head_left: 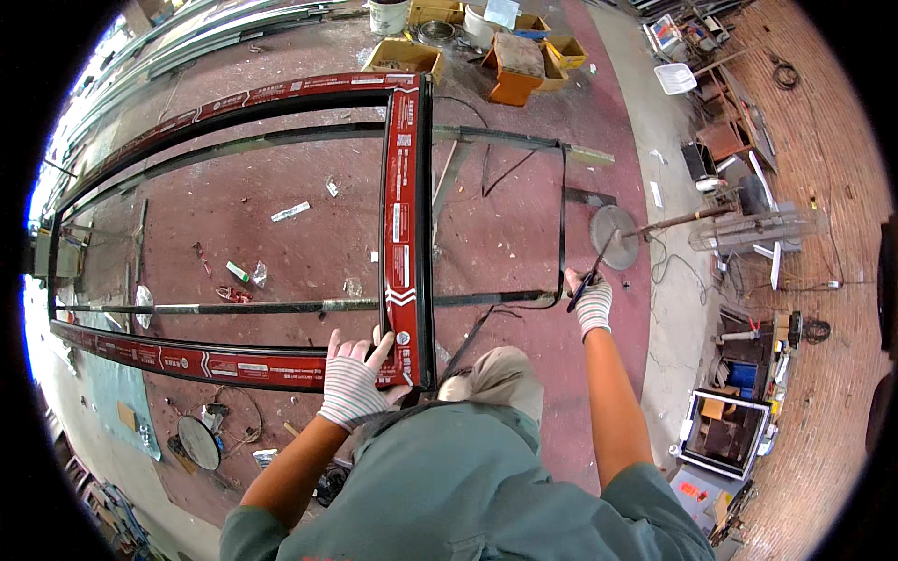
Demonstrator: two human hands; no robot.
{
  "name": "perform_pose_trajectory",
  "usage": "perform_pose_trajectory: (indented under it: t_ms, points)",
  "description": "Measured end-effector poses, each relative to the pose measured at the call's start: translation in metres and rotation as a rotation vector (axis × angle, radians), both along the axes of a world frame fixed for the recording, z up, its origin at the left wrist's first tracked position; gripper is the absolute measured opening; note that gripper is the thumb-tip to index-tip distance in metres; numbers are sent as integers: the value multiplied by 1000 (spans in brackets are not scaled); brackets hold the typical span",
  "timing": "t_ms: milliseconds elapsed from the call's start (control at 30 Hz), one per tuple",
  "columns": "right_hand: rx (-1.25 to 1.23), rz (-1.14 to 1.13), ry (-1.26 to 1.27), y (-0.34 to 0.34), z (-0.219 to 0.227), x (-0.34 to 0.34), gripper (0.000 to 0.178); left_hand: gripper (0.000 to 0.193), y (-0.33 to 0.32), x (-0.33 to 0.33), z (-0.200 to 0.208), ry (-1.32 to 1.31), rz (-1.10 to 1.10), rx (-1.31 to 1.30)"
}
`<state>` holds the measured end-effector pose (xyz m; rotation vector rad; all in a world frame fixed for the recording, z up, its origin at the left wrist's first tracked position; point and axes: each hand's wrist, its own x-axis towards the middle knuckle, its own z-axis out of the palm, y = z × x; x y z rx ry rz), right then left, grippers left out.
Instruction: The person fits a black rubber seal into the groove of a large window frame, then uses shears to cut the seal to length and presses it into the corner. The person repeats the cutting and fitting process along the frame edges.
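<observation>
A large rectangular window frame (400, 206), dark with red printed film on its faces, lies raised on rails in front of me. My left hand (354, 379), in a striped white glove, rests at its near right corner with fingers spread, holding nothing I can see. Off to the right, my gloved right hand (591, 305) is closed around a slim dark-handled tool, which looks like scissors (582, 286). A thin black rubber strip (563, 206) hangs beside that hand, looping back toward the frame; whether the fingers also grip it, I cannot tell.
Dark support rails (496, 299) run beneath the frame. Yellow bins (404, 58) and a white bucket (388, 16) stand at the far side. A pedestal fan's round base (615, 237) is close to my right hand. Scraps litter the red floor (309, 252). A brick wall (823, 280) rises right.
</observation>
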<state>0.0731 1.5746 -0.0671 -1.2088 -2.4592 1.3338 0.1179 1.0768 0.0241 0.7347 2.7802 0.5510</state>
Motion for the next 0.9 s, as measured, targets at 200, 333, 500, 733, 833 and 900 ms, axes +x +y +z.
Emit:
perform_pose_trajectory:
  t_ms: [200,333,500,733,833,900]
  points:
    - [-89,161,-234,38,-19,-69,55,101,16,9,2,-52,103,-96]
    - [-484,388,-420,95,-71,-99,60,91,71,7,39,226,256,-123]
    - [-800,747,-61,87,-30,-80,49,50,243,3,63,310,656,287]
    - [-991,1339,350,122,40,-5,54,39,409,-45,-47,-959,907,1749]
    - [-1121,1400,117,169,44,-11,55,30,482,-74,63,-735,1137,1302]
    - [-1224,1412,-41,195,22,-25,33,31,483,-45,78,-669,1125,1259]
